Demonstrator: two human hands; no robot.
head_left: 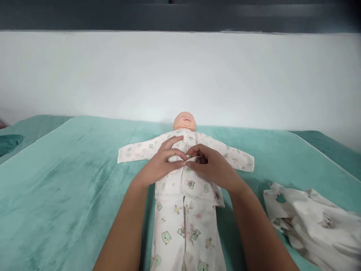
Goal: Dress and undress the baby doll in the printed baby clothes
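Observation:
A baby doll (184,121) lies on its back on a teal blanket (70,180), head away from me, arms spread. It wears a white printed shirt (197,184) and matching trousers (186,229) with small bear figures. My left hand (162,162) rests on the doll's chest with fingers pinching the shirt front. Just to its right, my right hand (210,165) pinches the same front edge of the shirt. The fingertips of both hands meet at the middle of the chest.
A crumpled white printed cloth (313,222) lies on the blanket at the right, near my right forearm. A white wall (180,75) rises behind the bed. Darker teal fabric (9,143) sits at the far left edge.

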